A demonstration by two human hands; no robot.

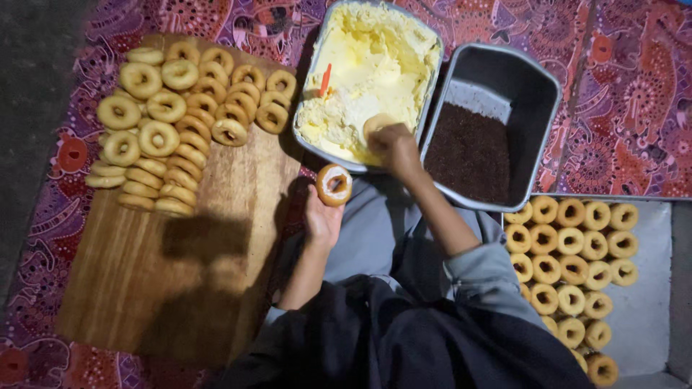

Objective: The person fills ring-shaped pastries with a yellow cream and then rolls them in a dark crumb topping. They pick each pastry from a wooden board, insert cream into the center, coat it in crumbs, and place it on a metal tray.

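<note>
Doughnuts are being handled over the lap. One ring doughnut point(334, 184), its hole rimmed with pale cream, is pinched upright in the fingertips of the left hand point(321, 217), near the centre of the view. A second doughnut point(375, 124) is pressed by the closed fingers of the right hand point(395, 147) into the cream at 12 o'clock.

At 4 o'clock a flat metal tray point(645, 302) is filled with rows of plain doughnuts point(569, 272). At 9 o'clock a wooden board point(166, 288) is seen on the patterned red cloth point(620, 86), its near half bare and shadowed, its far half stacked with overlapping plain rings point(173, 122).

Farther off, at 12 o'clock, a metal tub point(314, 141) is filled with yellow-white cream point(367, 65), and a small orange utensil point(325, 79) is stuck in it. Just beside it, at 1 o'clock, a rectangular grey tin point(537, 101) is partly filled with dark chocolate sprinkles point(468, 155). The right forearm lies across the gap between tub and tin.
</note>
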